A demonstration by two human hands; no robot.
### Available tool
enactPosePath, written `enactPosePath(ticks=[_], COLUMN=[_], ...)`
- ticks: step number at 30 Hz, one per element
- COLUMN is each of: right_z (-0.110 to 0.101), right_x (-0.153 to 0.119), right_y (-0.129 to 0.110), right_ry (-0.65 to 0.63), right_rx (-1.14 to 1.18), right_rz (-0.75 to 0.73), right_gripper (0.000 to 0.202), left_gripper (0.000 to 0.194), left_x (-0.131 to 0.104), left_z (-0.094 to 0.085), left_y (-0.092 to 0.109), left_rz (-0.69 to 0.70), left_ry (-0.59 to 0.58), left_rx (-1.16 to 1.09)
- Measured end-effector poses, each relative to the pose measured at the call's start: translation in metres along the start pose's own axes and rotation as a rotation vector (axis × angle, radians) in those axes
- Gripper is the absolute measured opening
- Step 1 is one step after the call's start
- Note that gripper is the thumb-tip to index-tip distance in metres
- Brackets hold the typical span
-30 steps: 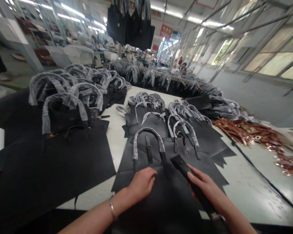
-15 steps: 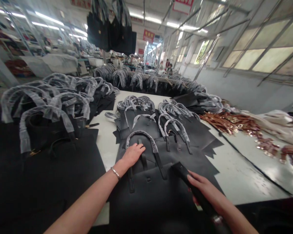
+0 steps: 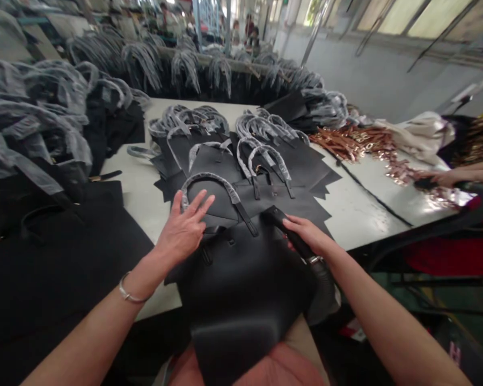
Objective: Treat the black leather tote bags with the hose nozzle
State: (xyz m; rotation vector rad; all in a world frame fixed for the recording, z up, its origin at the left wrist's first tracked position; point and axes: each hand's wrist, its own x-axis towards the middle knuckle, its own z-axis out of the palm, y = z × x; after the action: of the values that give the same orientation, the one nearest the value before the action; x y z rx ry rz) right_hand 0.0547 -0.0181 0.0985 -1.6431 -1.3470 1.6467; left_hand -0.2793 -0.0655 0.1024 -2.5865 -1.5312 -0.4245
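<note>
A black leather panel point(image 3: 241, 284) hangs over the table's front edge toward my lap. Its curved handle point(image 3: 215, 178) is wrapped in clear plastic. My left hand point(image 3: 185, 228) is over the left side of that handle, fingers spread, with nothing seen gripped. My right hand point(image 3: 306, 234) is closed round a black handheld tool point(image 3: 292, 233), whose front end lies at the panel's upper right. Behind are stacked black panels with plastic-wrapped handles point(image 3: 265, 155).
Black bag pieces point(image 3: 56, 241) with wrapped handles fill the left side. Brown straps with metal parts point(image 3: 358, 142) lie at the right on the white table point(image 3: 370, 209). Another person's hand point(image 3: 446, 177) is at the far right. A rack of wrapped handles point(image 3: 185, 69) stands behind.
The view has tilted down and turned right. My left hand has lifted and spread its fingers. The front panel now hangs over the edge, and another person's hand has come into view.
</note>
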Motion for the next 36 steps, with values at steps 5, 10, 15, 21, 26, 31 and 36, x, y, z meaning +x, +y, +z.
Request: enactPosePath(ticks=[5,10,15,21,26,31,36], right_z=[-0.008,-0.011,-0.001,0.016,0.027,0.04,0.04], right_x=[0.002,0.002,-0.002,-0.027,-0.055,-0.057,-0.057], right_y=[-0.004,-0.005,0.0,-0.005,-0.005,0.004,0.0], right_ry=[-0.063,-0.088,-0.035,0.038,-0.152,-0.221,-0.139], right_rx=[-0.027,-0.04,-0.087,-0.155,-0.175,-0.151,-0.137], right_rz=[0.004,-0.003,-0.044,-0.168,-0.08,0.002,-0.003], right_gripper=[0.042,0.043,0.051,0.062,0.068,0.069,0.073], left_gripper=[0.022,0.031,0.051,0.051,0.044,0.043,0.038], left_x=[-0.023,-0.04,-0.046,-0.036,-0.026,-0.009,0.005], left_z=[0.007,0.034,0.056,0.061,0.072,0.078,0.081], left_y=[0.014,0.052,0.09,0.105,0.112,0.11,0.107], left_rz=[-0.293,-0.688,-0.926,-1.018,-1.068,-1.017,-1.071], left_ry=[-0.346,-0.483,-0.204,-0.09,-0.005,-0.056,0.08], left_rx=[-0.192,-1.126,-1.741,-1.835,-1.758,-1.715,-1.765])
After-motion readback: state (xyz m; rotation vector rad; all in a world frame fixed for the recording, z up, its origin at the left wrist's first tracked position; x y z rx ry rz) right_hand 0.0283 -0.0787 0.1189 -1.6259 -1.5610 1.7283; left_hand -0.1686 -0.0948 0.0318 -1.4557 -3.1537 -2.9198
